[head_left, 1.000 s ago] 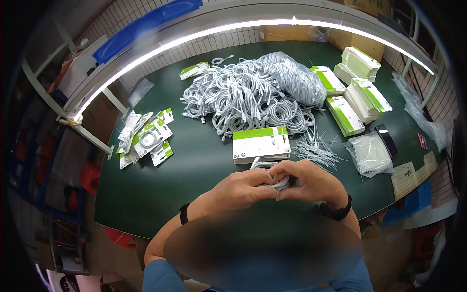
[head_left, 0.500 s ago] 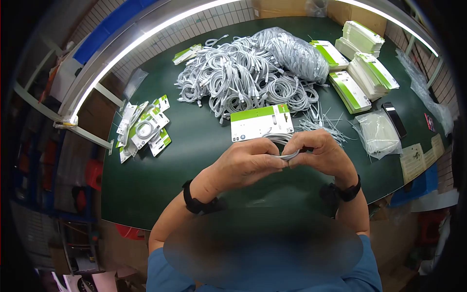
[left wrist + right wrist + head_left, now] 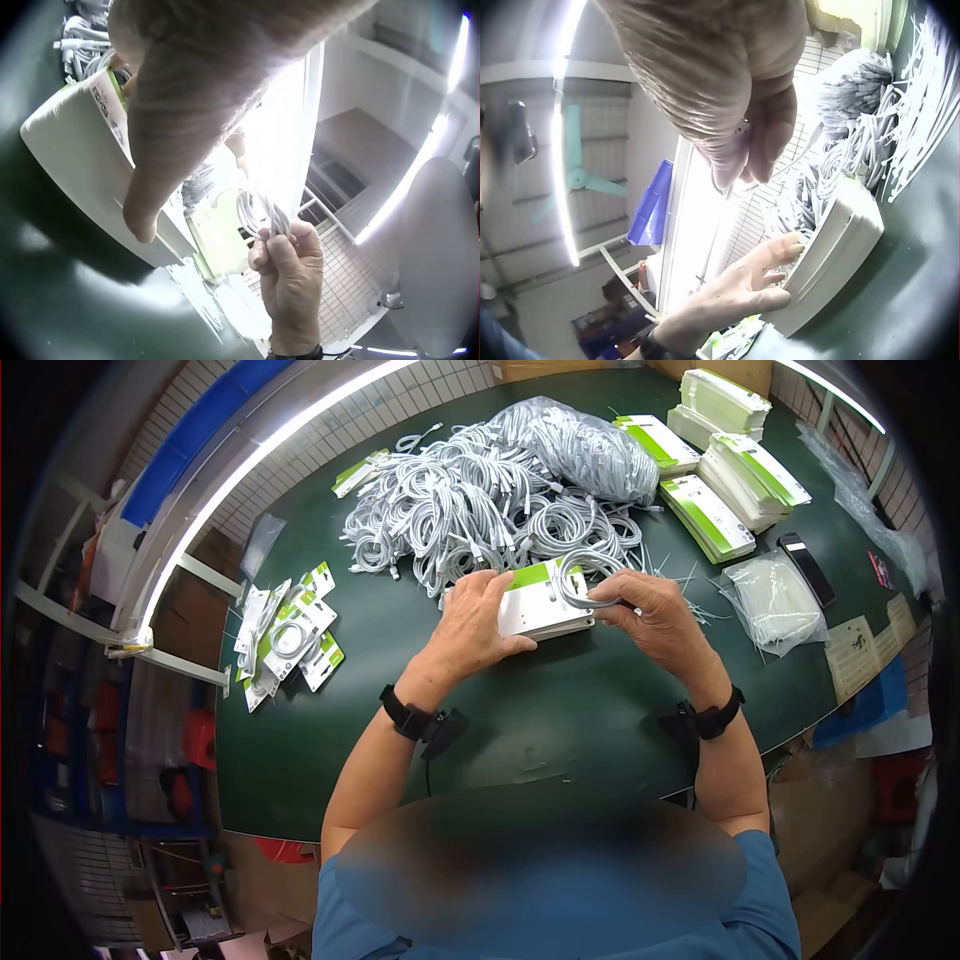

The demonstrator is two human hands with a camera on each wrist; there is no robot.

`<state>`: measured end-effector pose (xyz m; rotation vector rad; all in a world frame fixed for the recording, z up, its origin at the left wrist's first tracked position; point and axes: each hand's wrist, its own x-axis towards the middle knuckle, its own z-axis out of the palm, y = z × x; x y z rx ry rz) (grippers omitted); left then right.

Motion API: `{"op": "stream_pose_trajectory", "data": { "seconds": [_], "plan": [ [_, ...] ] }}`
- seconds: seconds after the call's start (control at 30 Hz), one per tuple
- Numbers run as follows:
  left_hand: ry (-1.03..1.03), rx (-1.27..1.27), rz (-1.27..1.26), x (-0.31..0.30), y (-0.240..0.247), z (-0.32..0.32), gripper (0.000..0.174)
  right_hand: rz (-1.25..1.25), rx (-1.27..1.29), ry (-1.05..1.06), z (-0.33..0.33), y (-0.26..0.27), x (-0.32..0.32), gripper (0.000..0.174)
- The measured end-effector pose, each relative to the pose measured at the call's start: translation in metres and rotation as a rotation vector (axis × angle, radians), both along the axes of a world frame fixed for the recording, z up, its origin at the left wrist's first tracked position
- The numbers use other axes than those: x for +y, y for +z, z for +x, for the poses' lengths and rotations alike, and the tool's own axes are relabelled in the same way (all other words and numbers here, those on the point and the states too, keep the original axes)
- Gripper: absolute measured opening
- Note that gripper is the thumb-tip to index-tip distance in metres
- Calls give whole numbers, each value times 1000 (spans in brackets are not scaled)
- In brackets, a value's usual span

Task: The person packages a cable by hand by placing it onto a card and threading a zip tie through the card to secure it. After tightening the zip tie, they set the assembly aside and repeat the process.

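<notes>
A stack of white-and-green cards (image 3: 540, 605) lies on the green table. The left hand (image 3: 470, 625) spans the stack's left end, thumb at the near edge and fingers at the far side; in the right wrist view this hand (image 3: 731, 296) touches the stack (image 3: 832, 251) with fairly straight fingers. The right hand (image 3: 655, 615) pinches a coiled white cable (image 3: 577, 592) over the stack's right end. In the left wrist view the coil (image 3: 259, 212) stands up from the thumb and fingers of the right hand (image 3: 291, 274).
Behind the stack lies a big heap of coiled cables (image 3: 440, 500) with a bagged bundle (image 3: 590, 450). Carded cables (image 3: 290, 635) lie at the left. At the right are card stacks (image 3: 705, 520), a bag of ties (image 3: 770, 600), loose ties (image 3: 690, 585) and a black phone (image 3: 806, 570).
The left hand has let go of the coil and moved to the left end of the card stack. The right hand has carried the coil forward over the stack. The head view has shifted.
</notes>
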<state>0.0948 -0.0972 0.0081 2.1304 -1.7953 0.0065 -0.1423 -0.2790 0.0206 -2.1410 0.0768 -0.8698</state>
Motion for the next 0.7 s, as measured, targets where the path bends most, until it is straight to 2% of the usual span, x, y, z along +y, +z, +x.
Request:
{"op": "stream_pose_trajectory", "data": {
  "seconds": [0.13, 0.23, 0.37, 0.5, 0.53, 0.63, 0.7],
  "plan": [
    [9, 3, 67, -10, -4, 11, 111, 16, -36, -22, 2, 0, 1, 22],
    [43, 18, 157, -13, 7, 13, 111, 21, -61, -25, 4, -2, 1, 21],
    [-4, 133, 104, -8, 11, 17, 105, 86, -75, -15, 4, -3, 1, 21],
    [-52, 230, 29, -1, 17, 20, 90, 204, -94, -10, 2, -3, 3, 20],
    [-106, 169, -54, 0, 15, 21, 66, 211, -108, -5, 2, -3, 4, 20],
    [-151, 85, -162, -1, 10, 23, 41, 240, -153, 11, 1, 0, 7, 19],
    [-155, -149, -351, 3, 17, 14, 34, 288, -183, 12, 0, 0, 11, 19]
  ]
}}
